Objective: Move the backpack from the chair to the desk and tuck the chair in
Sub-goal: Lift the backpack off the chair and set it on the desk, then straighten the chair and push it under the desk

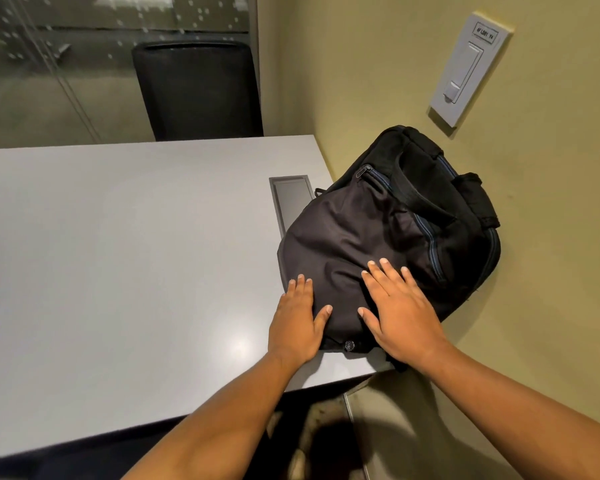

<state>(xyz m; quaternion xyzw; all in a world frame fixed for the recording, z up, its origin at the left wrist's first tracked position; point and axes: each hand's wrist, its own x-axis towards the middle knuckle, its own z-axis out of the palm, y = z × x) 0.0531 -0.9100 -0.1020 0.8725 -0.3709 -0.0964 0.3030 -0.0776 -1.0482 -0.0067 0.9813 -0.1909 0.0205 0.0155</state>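
Observation:
A black backpack (388,233) lies on the right end of the grey desk (118,254), leaning against the yellow-green wall. My left hand (298,317) rests flat on the bag's near left edge, fingers spread. My right hand (395,306) lies flat on top of the bag's near part, palm down, fingers apart. Neither hand grips the fabric. A black chair (198,91) stands at the far side of the desk. The chair on my side is not visible.
A recessed dark cable tray (288,199) is set into the desk, partly under the bag. A white light switch plate (468,67) is on the wall at right. A glass partition (49,71) stands behind the desk. Dark floor shows below the desk's near edge.

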